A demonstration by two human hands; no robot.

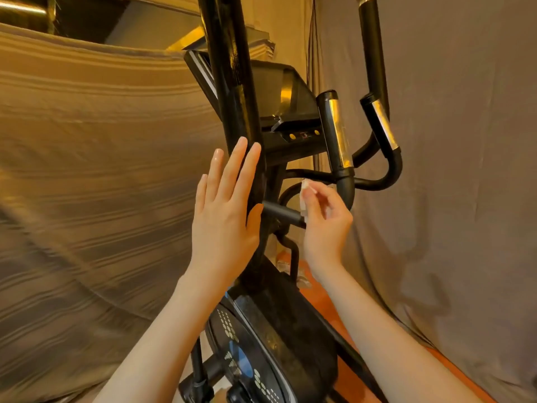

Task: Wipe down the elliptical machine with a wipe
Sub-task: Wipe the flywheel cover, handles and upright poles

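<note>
The black elliptical machine (232,91) fills the middle of the view, with its console (290,112), chrome-banded handlebars (338,132) and flywheel housing (279,330) below. My left hand (225,216) lies flat with straight fingers against the thick black upright post. My right hand (325,225) pinches a small crumpled white wipe (303,196) and holds it at the end of a short black horizontal bar (280,212) that sticks out from the post.
Striped tan fabric (87,184) hangs close on the left and grey fabric (465,170) on the right, boxing the machine in. An orange floor strip (345,370) shows under the frame. A tall moving arm (373,48) rises at the upper right.
</note>
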